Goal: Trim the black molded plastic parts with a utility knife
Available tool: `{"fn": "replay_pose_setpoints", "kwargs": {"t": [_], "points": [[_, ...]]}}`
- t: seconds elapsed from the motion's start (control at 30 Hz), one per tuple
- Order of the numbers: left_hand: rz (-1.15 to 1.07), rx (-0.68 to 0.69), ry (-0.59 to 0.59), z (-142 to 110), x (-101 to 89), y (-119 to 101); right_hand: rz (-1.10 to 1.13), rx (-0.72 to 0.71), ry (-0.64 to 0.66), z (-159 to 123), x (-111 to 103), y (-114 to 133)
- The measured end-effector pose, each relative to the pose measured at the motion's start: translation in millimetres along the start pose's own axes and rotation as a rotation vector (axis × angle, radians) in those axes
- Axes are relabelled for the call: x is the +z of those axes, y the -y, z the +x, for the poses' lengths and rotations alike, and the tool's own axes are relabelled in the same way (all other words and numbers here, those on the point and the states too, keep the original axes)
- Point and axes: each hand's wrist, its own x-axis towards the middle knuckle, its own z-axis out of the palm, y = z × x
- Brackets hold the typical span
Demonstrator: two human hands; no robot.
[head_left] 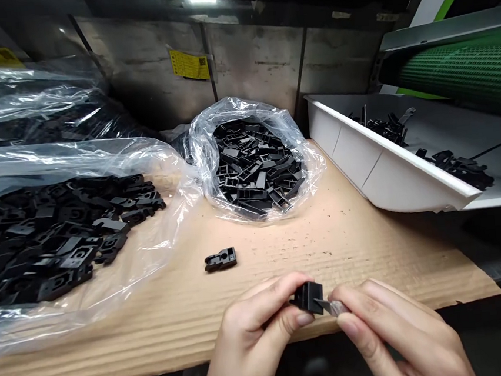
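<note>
My left hand (256,335) pinches a small black plastic part (309,296) between thumb and fingers, just above the front edge of the cardboard sheet (371,247). My right hand (392,328) is closed on a small metal blade (333,306), whose tip touches the part's right side. One loose black part (220,259) lies on the cardboard ahead of my left hand.
An open clear bag (252,158) full of black parts stands at centre back. A large pile of black parts on plastic film (51,237) fills the left. A white chute tray (390,163) with several parts sits at right, below a green conveyor (465,73).
</note>
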Motion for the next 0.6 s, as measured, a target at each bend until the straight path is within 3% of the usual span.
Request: {"fn": "replay_pose_setpoints", "kwargs": {"t": [0.17,0.33,0.47,0.6], "points": [[-0.054,-0.011,0.021,-1.1,-0.1,-0.6,-0.106,0.1,-0.096,-2.0,-9.2,-16.7],[0.024,0.001,0.029,-1.3,-0.3,0.2,0.145,0.206,0.016,-0.2,-19.5,-13.5],[0.092,0.039,0.008,-1.1,-1.6,-0.1,0.259,0.282,-0.028,3.4,-9.1,0.2],[0.086,0.07,-0.002,-2.9,-2.3,0.2,0.222,0.215,0.015,4.7,3.7,1.9]]}}
